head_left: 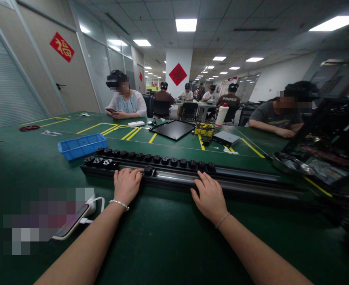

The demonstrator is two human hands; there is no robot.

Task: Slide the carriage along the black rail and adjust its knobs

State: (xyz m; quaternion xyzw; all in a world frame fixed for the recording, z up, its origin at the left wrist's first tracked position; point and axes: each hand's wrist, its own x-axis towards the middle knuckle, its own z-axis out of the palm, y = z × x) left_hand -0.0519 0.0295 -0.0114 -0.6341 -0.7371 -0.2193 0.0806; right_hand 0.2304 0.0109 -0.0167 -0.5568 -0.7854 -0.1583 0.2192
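A long black rail [245, 180] lies across the green table [168, 241], with a row of several black sockets [162, 160] along its far side. My left hand [127, 185] rests on the rail's left part, fingers bent, touching one socket [147, 170] on the near channel. My right hand [210, 196] lies on the rail near its middle, fingers stretched flat over the edge. Neither hand holds anything that I can see.
A phone [72, 221] on a white charger cable lies at my left. A blue tray [82, 145] stands behind the rail. Farther back are a black panel [173, 129], a yellow box [204, 129], a dark box [226, 138]. A metal bowl [293, 164] and black equipment at right. People sit around.
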